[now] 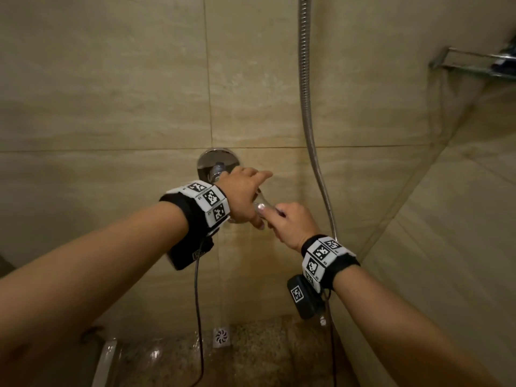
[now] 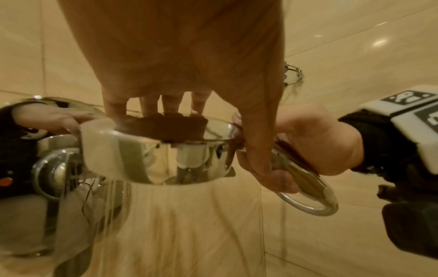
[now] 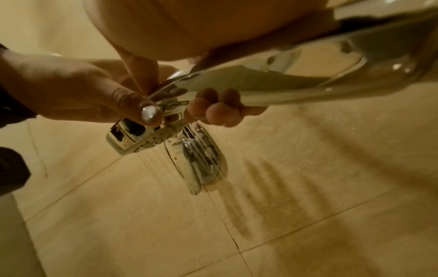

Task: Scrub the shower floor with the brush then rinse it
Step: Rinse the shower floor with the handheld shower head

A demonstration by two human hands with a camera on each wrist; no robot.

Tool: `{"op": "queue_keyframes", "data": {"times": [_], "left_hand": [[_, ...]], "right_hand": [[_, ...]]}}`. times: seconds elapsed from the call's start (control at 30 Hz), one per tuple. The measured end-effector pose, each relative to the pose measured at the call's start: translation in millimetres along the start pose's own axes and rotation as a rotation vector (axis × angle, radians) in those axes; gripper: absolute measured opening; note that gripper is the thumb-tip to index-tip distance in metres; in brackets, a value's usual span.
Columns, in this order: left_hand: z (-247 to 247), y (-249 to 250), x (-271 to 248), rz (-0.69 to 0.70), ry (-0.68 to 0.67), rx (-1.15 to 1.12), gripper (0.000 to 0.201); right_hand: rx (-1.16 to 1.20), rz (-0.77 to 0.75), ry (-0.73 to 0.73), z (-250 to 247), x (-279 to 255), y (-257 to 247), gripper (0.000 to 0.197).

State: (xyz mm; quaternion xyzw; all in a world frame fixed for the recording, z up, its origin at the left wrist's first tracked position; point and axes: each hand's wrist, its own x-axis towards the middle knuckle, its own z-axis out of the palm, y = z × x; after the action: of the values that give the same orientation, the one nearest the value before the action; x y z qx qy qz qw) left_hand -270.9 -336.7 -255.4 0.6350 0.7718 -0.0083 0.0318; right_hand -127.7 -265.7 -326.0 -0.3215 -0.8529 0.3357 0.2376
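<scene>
A chrome shower head (image 2: 154, 150) is held in both hands in front of the beige tiled wall. My left hand (image 1: 243, 196) lies over its top, fingers curled over the far rim and the thumb (image 2: 258, 159) pressed on the neck. My right hand (image 1: 290, 224) grips the handle (image 3: 284, 84) with curled fingers. Thin water streams fall from the nozzle face (image 3: 147, 140) towards the wet speckled shower floor (image 1: 265, 353). No brush shows in any view.
The wall mixer valve (image 1: 216, 166) with its lever (image 3: 196, 159) sits just behind the hands. A metal hose (image 1: 305, 107) hangs down the wall on the right. A square drain (image 1: 222, 335) lies at the wall's foot. A metal rack (image 1: 474, 62) is mounted at the upper right.
</scene>
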Motion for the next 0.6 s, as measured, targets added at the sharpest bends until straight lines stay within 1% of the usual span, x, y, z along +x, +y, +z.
{"op": "queue_keyframes", "data": {"times": [0.03, 0.13, 0.23, 0.43, 0.6], "left_hand": [[-3, -2, -2, -0.014, -0.023, 0.005, 0.113], [-8, -6, -8, -0.027, -0.099, 0.008, 0.094], [-11, -8, -13, -0.030, -0.097, -0.013, 0.080], [-18, -20, -18, -0.033, -0.038, -0.049, 0.076], [-30, -29, -22, -0.043, -0.039, -0.047, 0.080]], "right_hand": [[-0.008, -0.011, 0.002, 0, -2, -3, 0.078], [0.013, -0.014, 0.004, 2, -6, -8, 0.079], [0.010, -0.008, -0.015, 0, -7, -12, 0.079], [0.032, 0.015, -0.017, -2, -5, -29, 0.076], [0.004, -0.006, -0.011, -2, 2, -43, 0.075]]}}
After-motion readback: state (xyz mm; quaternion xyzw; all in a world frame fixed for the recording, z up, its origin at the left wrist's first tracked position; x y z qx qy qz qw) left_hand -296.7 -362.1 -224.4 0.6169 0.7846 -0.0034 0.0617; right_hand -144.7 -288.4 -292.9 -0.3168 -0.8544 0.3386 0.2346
